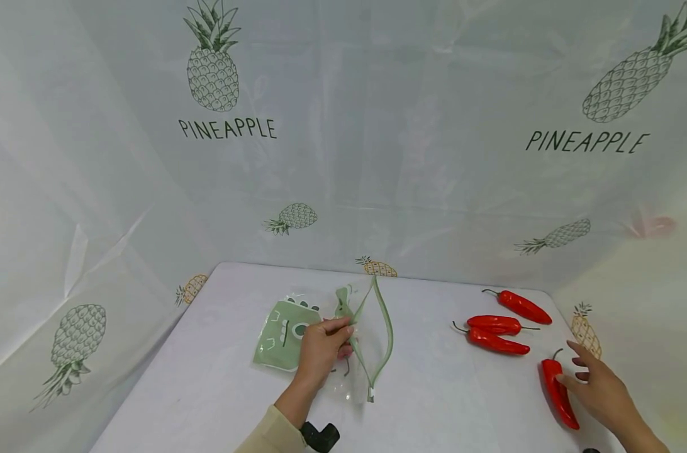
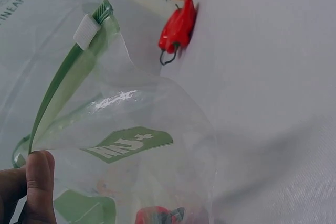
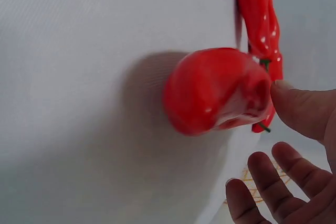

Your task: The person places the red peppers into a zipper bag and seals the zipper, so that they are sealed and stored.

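The left hand [image 1: 321,349] pinched a clear bag [image 2: 128,145] by its green rim [image 1: 390,333] over the white table [image 1: 434,390]; I could see a red pepper [image 2: 152,216] through the plastic. The right hand [image 1: 598,389], fingers loosely spread, had its thumb at the nearest loose pepper [image 1: 560,399], right of the bag, with three others [image 1: 496,343] beyond.

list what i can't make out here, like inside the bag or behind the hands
Clear bag contents: left hand covers part in the head view; left wrist view's bottom edge cuts off a red pepper showing through.
Green packet: lower right corner behind that hand, head view.
Right hand: whether its thumb touches the nearest pepper; they overlap in the right wrist view.
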Motion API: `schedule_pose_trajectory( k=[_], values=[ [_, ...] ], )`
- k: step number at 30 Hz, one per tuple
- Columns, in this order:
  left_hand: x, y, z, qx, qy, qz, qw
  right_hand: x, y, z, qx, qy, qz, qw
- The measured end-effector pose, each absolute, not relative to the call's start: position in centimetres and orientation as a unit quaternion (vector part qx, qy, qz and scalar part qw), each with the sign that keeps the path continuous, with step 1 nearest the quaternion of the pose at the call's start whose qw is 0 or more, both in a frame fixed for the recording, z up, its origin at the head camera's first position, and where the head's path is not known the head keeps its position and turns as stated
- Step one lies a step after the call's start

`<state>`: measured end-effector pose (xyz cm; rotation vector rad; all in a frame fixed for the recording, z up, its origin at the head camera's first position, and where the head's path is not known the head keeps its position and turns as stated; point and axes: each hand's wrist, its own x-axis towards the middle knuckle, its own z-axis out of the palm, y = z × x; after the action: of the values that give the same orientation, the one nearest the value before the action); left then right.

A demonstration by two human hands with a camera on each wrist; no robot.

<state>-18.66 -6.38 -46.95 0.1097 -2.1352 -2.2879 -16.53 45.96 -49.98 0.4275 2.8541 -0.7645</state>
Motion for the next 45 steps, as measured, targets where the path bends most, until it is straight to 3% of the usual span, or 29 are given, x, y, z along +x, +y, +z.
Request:
schedule_pose_trajectory(
  k=[6, 20, 31, 45],
  values=[
    [-18.7, -6.4, -47.1, 0.031, -0.678, -0.735, 0.006, -16.5, 46.6, -50.8, 0.177, 0.939, -0.277, 0.106],
    [-18.7, -6.4, -47.3, 0.026, -0.681, -0.732, 0.012, -17.5, 45.9, -51.6, 0.164, 0.925, -0.309, 0.145],
    [-18.9, -6.6, -47.4, 0.034, -0.683, -0.73, 0.015, -17.6, 45.3, -51.0, 0.167, 0.932, -0.294, 0.131],
    [-18.8, -6.6, -47.3, 0.039, -0.687, -0.726, 0.012, -17.3, 43.5, -49.9, 0.213, 0.93, -0.294, 0.052]
  ],
)
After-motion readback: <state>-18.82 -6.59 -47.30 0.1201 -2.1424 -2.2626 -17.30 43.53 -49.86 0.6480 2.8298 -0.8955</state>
